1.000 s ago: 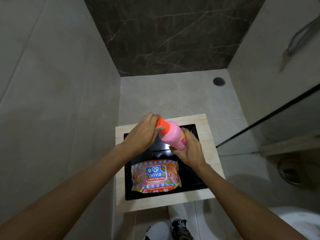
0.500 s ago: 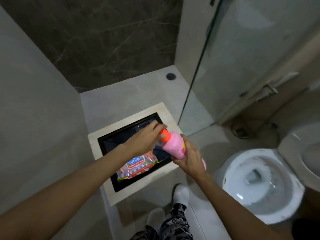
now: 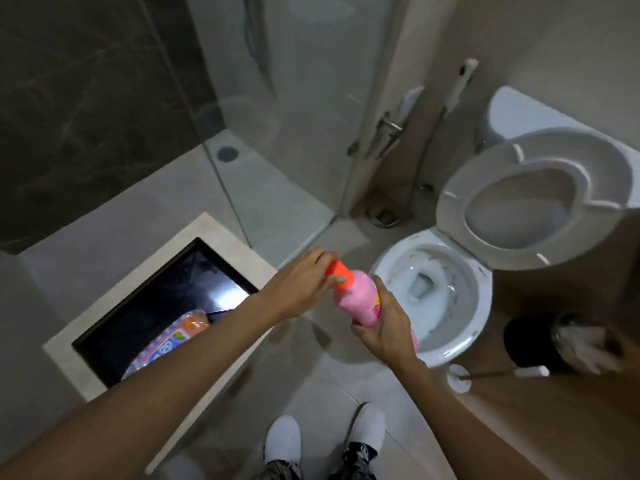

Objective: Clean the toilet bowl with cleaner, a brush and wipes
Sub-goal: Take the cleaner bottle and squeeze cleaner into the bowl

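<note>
We are wearing white socks (image 3: 367, 426) and dark, grey-patterned trousers (image 3: 356, 460); our arms (image 3: 173, 368) are showing bare, with no sleeves reaching the hands (image 3: 304, 282)

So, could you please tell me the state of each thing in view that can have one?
toilet seat: raised, bowl open.
toilet bowl: streaked white inside.
pink cleaner bottle: tilted, held by right hand.
orange cap: on the bottle, gripped by left hand.
wipes pack: lying in the black tray.
toilet brush: lying on the floor.
</note>
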